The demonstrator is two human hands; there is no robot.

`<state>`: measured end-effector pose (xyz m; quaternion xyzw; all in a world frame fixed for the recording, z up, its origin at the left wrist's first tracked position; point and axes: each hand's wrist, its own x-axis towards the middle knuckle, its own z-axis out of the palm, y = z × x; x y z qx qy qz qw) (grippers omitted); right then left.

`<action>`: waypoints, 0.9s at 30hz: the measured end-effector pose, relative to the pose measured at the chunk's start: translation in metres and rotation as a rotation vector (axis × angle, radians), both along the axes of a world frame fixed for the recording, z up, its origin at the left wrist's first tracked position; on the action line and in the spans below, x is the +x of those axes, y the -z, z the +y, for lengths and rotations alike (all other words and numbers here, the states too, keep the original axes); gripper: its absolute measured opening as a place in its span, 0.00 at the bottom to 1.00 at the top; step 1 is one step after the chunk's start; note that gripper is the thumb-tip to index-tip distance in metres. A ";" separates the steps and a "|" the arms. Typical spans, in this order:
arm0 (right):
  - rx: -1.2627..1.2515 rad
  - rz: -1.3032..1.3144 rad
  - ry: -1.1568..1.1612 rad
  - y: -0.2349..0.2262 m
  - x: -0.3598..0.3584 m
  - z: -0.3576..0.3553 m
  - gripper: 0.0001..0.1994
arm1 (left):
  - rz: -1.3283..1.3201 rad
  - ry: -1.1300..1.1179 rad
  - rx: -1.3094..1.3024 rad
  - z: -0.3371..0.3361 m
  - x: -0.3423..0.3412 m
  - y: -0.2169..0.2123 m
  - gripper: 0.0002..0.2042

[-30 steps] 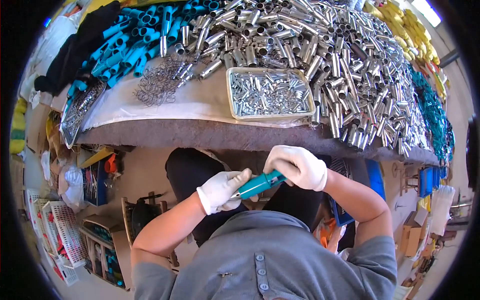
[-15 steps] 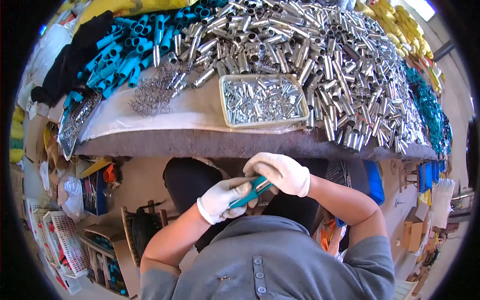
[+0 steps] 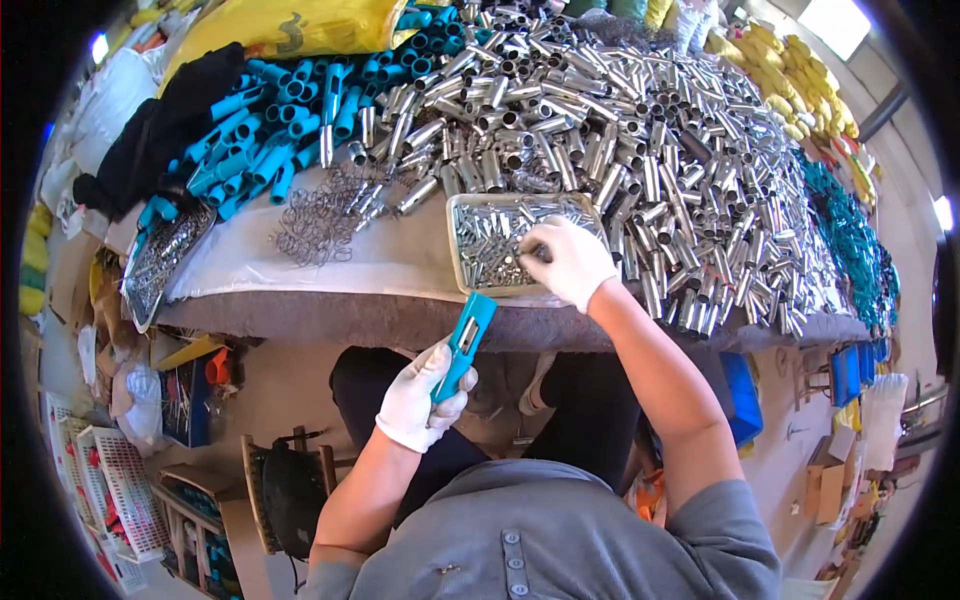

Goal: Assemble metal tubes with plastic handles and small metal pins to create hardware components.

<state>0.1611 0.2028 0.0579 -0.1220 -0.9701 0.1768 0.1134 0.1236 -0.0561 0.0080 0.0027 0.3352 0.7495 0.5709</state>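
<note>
Fingers of white-gloved left hand [image 3: 412, 405] curled round slotted teal tubular casing [image 3: 463, 345], tilted, near grey cloth-covered table edge [image 3: 330, 322]. White-gloved right hand [image 3: 572, 262] over pale rectangular tray [image 3: 455, 240] of small silver metal parts [image 3: 488, 240]; fingers half-curled, hold cannot be told.

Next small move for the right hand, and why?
Probably pinch one of the small metal parts: the right hand is at their tray, fingers curled, while the left hand holds a teal tube. Whether anything is already pinched, I can't tell.
</note>
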 end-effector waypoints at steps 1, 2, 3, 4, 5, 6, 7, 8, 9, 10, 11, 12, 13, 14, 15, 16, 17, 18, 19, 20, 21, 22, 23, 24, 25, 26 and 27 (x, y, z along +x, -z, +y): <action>0.037 0.090 0.041 0.004 0.004 0.002 0.08 | -0.005 -0.005 -0.003 0.001 0.000 -0.002 0.17; 0.073 0.180 0.083 0.008 0.009 0.002 0.08 | -0.016 -0.006 -0.001 0.003 0.001 -0.003 0.17; -0.097 0.206 0.141 0.001 0.013 -0.008 0.07 | -0.027 -0.015 -0.006 0.003 0.000 -0.002 0.16; -0.359 0.249 0.126 -0.004 0.020 -0.016 0.07 | -0.033 -0.025 -0.002 0.004 0.000 0.000 0.16; -0.336 0.262 0.011 -0.008 0.030 -0.026 0.09 | -0.034 -0.023 0.029 0.004 0.000 0.002 0.16; -0.312 0.277 -0.104 -0.016 0.040 -0.036 0.10 | -0.033 -0.020 0.061 0.005 0.000 0.002 0.16; -0.317 0.198 -0.241 -0.025 0.044 -0.049 0.12 | 0.000 -0.042 0.049 0.005 0.001 0.005 0.17; -0.250 0.151 -0.288 -0.029 0.046 -0.062 0.08 | -0.004 -0.050 0.037 0.004 0.002 0.004 0.17; -0.355 0.098 -0.278 -0.025 0.051 -0.070 0.08 | 0.032 -0.048 0.051 0.006 0.003 0.000 0.18; -0.331 0.136 -0.295 -0.025 0.052 -0.076 0.07 | 0.067 -0.046 0.064 0.008 0.005 -0.003 0.19; -0.336 0.131 -0.288 -0.025 0.054 -0.080 0.07 | 0.125 -0.053 0.032 0.010 0.007 -0.007 0.21; -0.295 0.087 -0.265 -0.026 0.055 -0.081 0.06 | 0.123 -0.051 0.031 0.010 0.009 -0.009 0.21; -0.253 0.042 -0.243 -0.027 0.055 -0.081 0.05 | 0.180 -0.051 0.007 0.011 0.011 -0.011 0.21; -0.223 0.106 -0.248 -0.023 0.055 -0.082 0.05 | 0.238 -0.050 -0.016 0.012 0.012 -0.012 0.22; -0.226 0.104 -0.248 -0.022 0.056 -0.085 0.05 | 0.236 -0.050 -0.018 0.012 0.015 -0.011 0.22; -0.135 0.053 -0.228 -0.022 0.056 -0.088 0.05 | 0.312 -0.081 -0.059 0.013 0.017 -0.009 0.22; -0.045 0.002 -0.209 -0.021 0.058 -0.092 0.06 | 0.389 -0.111 -0.099 0.014 0.019 -0.007 0.22; 0.056 0.025 -0.228 -0.018 0.060 -0.098 0.07 | 0.390 -0.113 -0.103 0.014 0.021 -0.005 0.22; 0.161 0.050 -0.241 -0.013 0.063 -0.104 0.07 | 0.384 -0.131 -0.121 0.015 0.022 -0.004 0.22; 0.233 0.039 -0.233 -0.004 0.065 -0.110 0.09 | 0.379 -0.149 -0.138 0.016 0.023 -0.003 0.22; 0.175 0.078 -0.232 0.000 0.064 -0.110 0.07 | 0.383 -0.147 -0.135 0.015 0.023 -0.002 0.22; 0.178 0.082 -0.229 0.004 0.064 -0.108 0.07 | 0.399 -0.154 -0.149 0.014 0.023 -0.001 0.22; 0.032 0.125 -0.220 0.008 0.064 -0.105 0.07 | 0.415 -0.162 -0.164 0.012 0.024 -0.001 0.21; -0.113 0.166 -0.210 0.010 0.064 -0.103 0.07 | 0.457 -0.169 -0.169 0.010 0.026 -0.003 0.22; -0.486 0.101 -0.093 0.005 0.067 -0.104 0.07 | 0.525 -0.140 -0.175 0.006 0.024 -0.006 0.23; -1.075 0.015 0.077 0.017 0.070 -0.100 0.11 | 0.593 -0.111 -0.181 0.002 0.022 -0.008 0.23; -1.380 0.020 0.078 0.026 0.073 -0.097 0.13 | 0.650 -0.103 -0.179 0.000 0.026 -0.005 0.24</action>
